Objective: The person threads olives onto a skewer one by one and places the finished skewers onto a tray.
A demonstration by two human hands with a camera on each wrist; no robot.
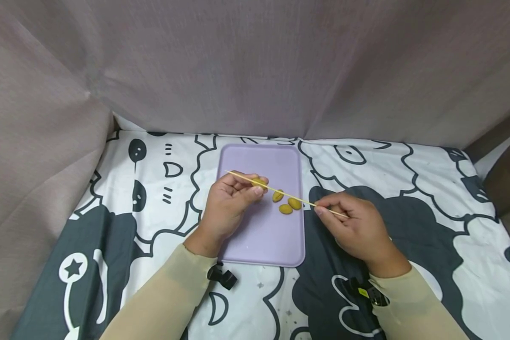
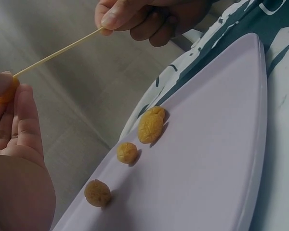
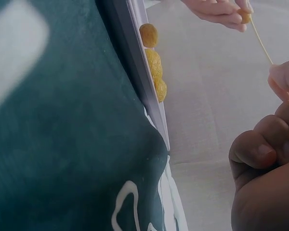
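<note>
A thin wooden skewer (image 1: pixel 297 198) slants between the two hands above the tray. My right hand (image 1: pixel 357 226) pinches it near its right end, between thumb and fingertips. My left hand (image 1: pixel 227 203) holds a yellow-brown wrinkled fruit (image 1: pixel 259 182) between thumb and fingers. The skewer meets this fruit at the left hand, and its far end shows beyond it in the head view. Whether it pierces the fruit I cannot tell. Several similar fruits (image 2: pixel 150 129) lie on the lilac tray (image 1: pixel 261 243) below.
Under the tray spreads a cloth (image 1: pixel 170 264) with black, white and grey cartoon shapes. A grey-brown fabric curtain (image 1: pixel 238 71) hangs behind and at the sides. A small black device (image 1: pixel 223 276) sits at the left wrist, another (image 1: pixel 376 296) at the right.
</note>
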